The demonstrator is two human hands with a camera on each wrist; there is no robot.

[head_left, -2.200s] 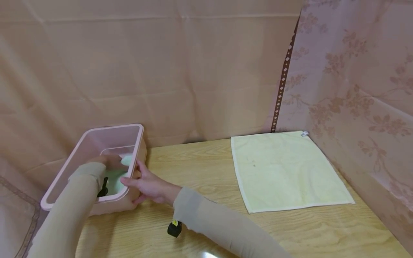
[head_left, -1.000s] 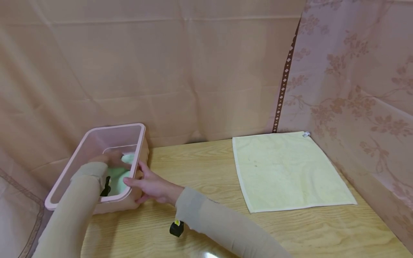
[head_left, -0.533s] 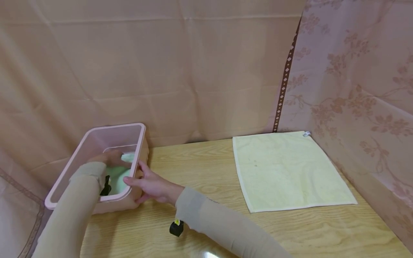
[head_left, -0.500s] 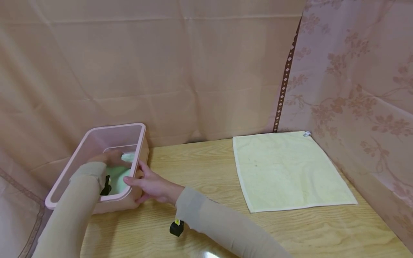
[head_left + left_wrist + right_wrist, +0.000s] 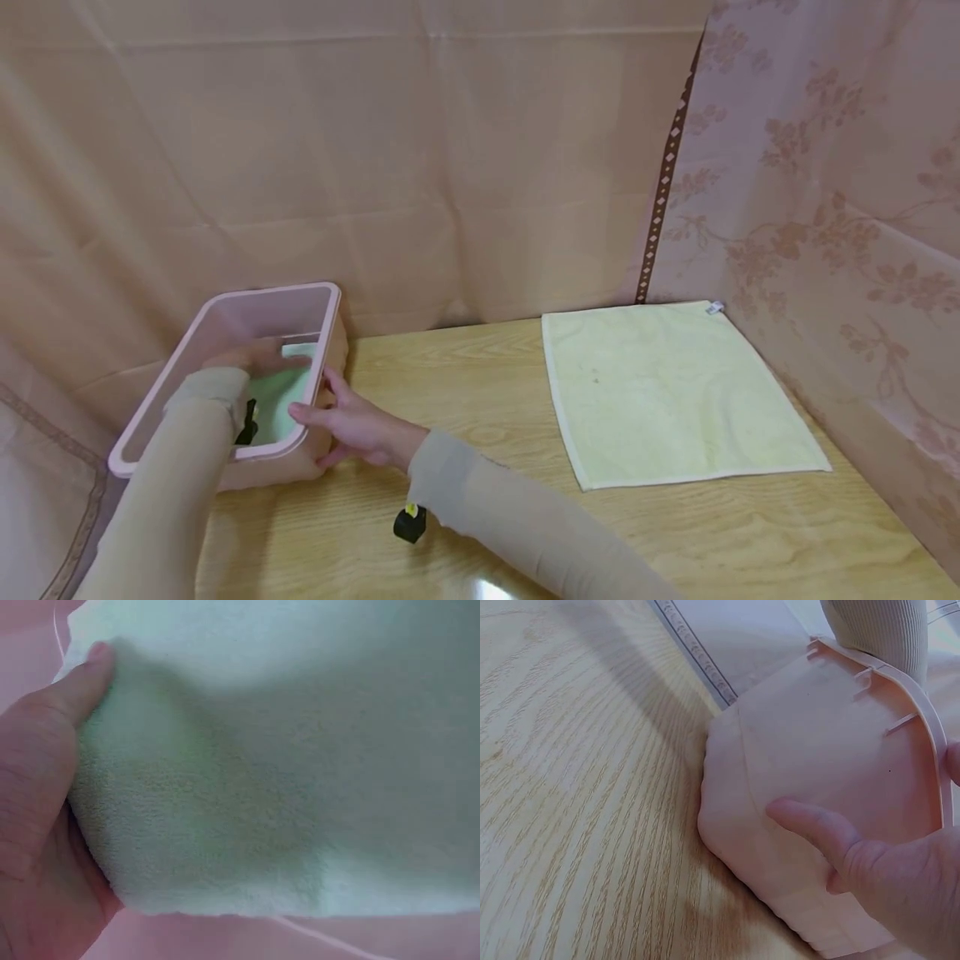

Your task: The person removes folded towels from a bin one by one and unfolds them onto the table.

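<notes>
Inside the pink plastic bin (image 5: pixel 270 471), the left-hand grip (image 5: pixel 257 357) holds a pale green terry towel (image 5: pixel 285 400) under its thumb (image 5: pixel 84 681); the right-hand grip (image 5: pixel 362 427) clasps the bin's rim (image 5: pixel 326 333), apparently to steady it on the wooden surface (image 5: pixel 480 367).

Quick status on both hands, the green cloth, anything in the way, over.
Left hand gripping green cloth inside pink bin. Right hand holding pink bin at rim. Pale yellow towel apart; no obstruction seen.

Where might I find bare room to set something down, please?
Bare table lies between bin and yellow towel, beyond the right hand, and in front of the towel, beside the right sleeve. The bin is crowded: the left hand grips green cloth inside, with the right hand on its rim.
</notes>
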